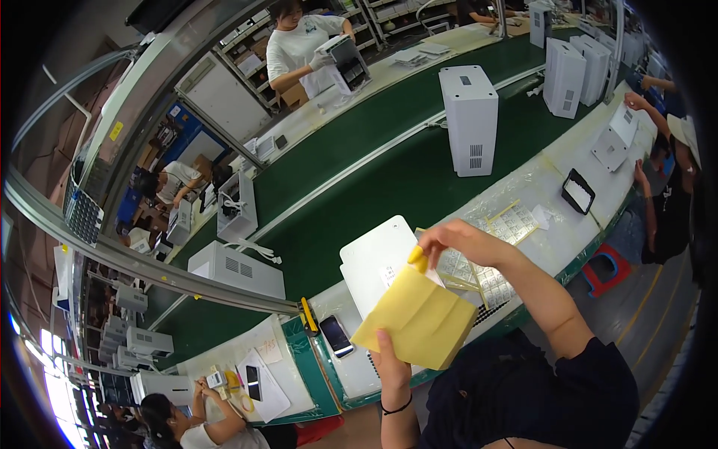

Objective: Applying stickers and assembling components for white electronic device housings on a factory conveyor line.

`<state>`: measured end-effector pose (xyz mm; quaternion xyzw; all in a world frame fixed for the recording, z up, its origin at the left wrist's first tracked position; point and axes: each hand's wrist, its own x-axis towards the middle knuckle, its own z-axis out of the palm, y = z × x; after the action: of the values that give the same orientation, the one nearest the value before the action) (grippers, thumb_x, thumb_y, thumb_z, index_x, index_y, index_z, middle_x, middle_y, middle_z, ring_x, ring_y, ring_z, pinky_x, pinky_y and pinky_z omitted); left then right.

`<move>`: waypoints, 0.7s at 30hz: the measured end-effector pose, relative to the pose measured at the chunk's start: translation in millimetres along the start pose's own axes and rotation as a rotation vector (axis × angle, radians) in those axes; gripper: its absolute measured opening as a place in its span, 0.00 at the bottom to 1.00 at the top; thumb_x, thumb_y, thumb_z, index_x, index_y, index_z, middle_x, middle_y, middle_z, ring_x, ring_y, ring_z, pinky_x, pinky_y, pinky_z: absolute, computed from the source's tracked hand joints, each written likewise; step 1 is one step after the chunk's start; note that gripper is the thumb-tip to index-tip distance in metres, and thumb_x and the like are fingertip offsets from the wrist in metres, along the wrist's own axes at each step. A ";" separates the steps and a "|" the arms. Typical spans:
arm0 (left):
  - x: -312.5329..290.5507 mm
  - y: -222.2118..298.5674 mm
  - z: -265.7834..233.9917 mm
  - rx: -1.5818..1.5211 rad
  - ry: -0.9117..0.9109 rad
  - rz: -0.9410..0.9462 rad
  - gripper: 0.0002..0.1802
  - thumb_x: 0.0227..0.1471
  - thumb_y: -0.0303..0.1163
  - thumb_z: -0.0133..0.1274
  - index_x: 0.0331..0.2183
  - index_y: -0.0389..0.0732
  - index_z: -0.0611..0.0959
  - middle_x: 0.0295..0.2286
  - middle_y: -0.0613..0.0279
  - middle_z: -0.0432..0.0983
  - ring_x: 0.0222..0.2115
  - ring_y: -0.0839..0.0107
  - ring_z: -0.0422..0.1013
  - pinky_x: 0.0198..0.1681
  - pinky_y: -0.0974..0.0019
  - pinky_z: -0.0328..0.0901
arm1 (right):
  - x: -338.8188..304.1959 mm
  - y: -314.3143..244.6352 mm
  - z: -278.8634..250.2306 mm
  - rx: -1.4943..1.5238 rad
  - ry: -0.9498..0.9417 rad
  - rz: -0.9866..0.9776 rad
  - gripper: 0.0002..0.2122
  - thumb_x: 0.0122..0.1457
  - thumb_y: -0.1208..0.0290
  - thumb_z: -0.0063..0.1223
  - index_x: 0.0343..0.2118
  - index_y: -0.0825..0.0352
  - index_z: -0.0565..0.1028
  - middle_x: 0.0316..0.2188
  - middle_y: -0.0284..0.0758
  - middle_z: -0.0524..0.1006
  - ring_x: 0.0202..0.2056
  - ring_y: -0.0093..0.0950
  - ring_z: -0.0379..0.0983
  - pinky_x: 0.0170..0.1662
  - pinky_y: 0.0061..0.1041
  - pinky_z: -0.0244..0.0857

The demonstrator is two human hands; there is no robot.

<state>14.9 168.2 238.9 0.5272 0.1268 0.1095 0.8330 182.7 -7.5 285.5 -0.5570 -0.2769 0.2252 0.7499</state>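
Observation:
My left hand (pixel 390 363) holds a creased yellow sheet (pixel 419 318) by its lower left edge, thumb on the front and fingers hidden behind. At the sheet's top corner, my right hand (pixel 460 243) has its fingers pinched together. Something bright yellow (pixel 417 259) shows at those fingertips; whether it is a finger cover or a bit of the sheet I cannot tell. Behind the sheet, a white flat panel (pixel 380 251) lies on the bench, partly covered. Sheets of small labels (pixel 514 222) lie beyond my right hand.
A green conveyor (pixel 374 198) runs past the bench, carrying white box-shaped housings (pixel 470 123). A phone (pixel 336 335) and an orange-handled cutter (pixel 307 315) lie to the left. A black frame (pixel 578 191) sits to the right. Co-workers handle parts across the line and on both sides.

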 end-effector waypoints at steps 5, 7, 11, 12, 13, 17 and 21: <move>-4.0 4.4 -1.8 0.151 -0.008 0.084 0.30 0.62 0.48 0.34 0.55 0.34 0.62 0.50 0.49 0.64 0.50 0.59 0.66 0.51 0.59 0.63 | -57.9 -11.1 16.4 -0.464 -0.207 0.096 0.11 0.58 0.68 0.54 0.39 0.69 0.74 0.26 0.30 0.76 0.27 0.17 0.69 0.34 0.19 0.64; 4.2 7.2 1.3 0.311 -0.171 0.268 0.30 0.61 0.48 0.35 0.54 0.33 0.63 0.50 0.49 0.64 0.51 0.60 0.64 0.53 0.59 0.59 | -78.9 4.7 3.5 -0.487 -0.205 0.237 0.10 0.57 0.68 0.55 0.38 0.70 0.73 0.23 0.26 0.75 0.26 0.14 0.66 0.32 0.17 0.63; 11.0 18.2 9.9 0.638 -0.252 0.607 0.28 0.60 0.44 0.37 0.51 0.30 0.66 0.50 0.49 0.63 0.53 0.60 0.59 0.58 0.60 0.48 | -123.5 38.4 -44.4 -0.157 0.319 0.273 0.08 0.58 0.69 0.54 0.37 0.67 0.75 0.28 0.26 0.76 0.30 0.14 0.69 0.33 0.16 0.64; 8.7 20.1 8.5 0.724 -0.236 0.595 0.27 0.59 0.43 0.38 0.51 0.30 0.66 0.50 0.49 0.64 0.53 0.60 0.59 0.58 0.60 0.48 | -142.0 48.1 -67.3 -0.205 0.519 0.214 0.10 0.59 0.68 0.51 0.41 0.66 0.74 0.30 0.28 0.77 0.32 0.16 0.72 0.35 0.18 0.65; 7.4 19.0 6.7 0.812 -0.218 0.589 0.26 0.58 0.41 0.39 0.51 0.30 0.66 0.50 0.50 0.64 0.53 0.59 0.59 0.59 0.60 0.47 | -160.2 55.9 -87.4 -0.063 0.716 0.134 0.13 0.59 0.65 0.50 0.44 0.66 0.73 0.34 0.29 0.77 0.34 0.17 0.72 0.38 0.19 0.65; 9.1 9.5 -4.3 0.915 -0.193 0.618 0.22 0.50 0.25 0.48 0.49 0.31 0.68 0.49 0.46 0.64 0.50 0.51 0.59 0.56 0.55 0.51 | -250.0 115.6 -167.4 0.116 1.308 -0.092 0.15 0.63 0.64 0.44 0.48 0.66 0.69 0.39 0.29 0.75 0.41 0.20 0.72 0.40 0.20 0.65; 6.5 -6.6 8.9 1.052 -0.183 0.636 0.22 0.49 0.24 0.50 0.48 0.32 0.70 0.48 0.46 0.65 0.50 0.52 0.60 0.55 0.55 0.52 | -354.0 213.6 -210.5 0.283 1.832 -0.052 0.09 0.61 0.64 0.48 0.41 0.60 0.72 0.26 0.23 0.72 0.21 0.11 0.64 0.19 0.13 0.52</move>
<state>24.3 160.0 235.9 0.8864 -0.0715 0.2297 0.3955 52.8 -326.5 -25.4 -0.4143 0.4416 -0.2880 0.7419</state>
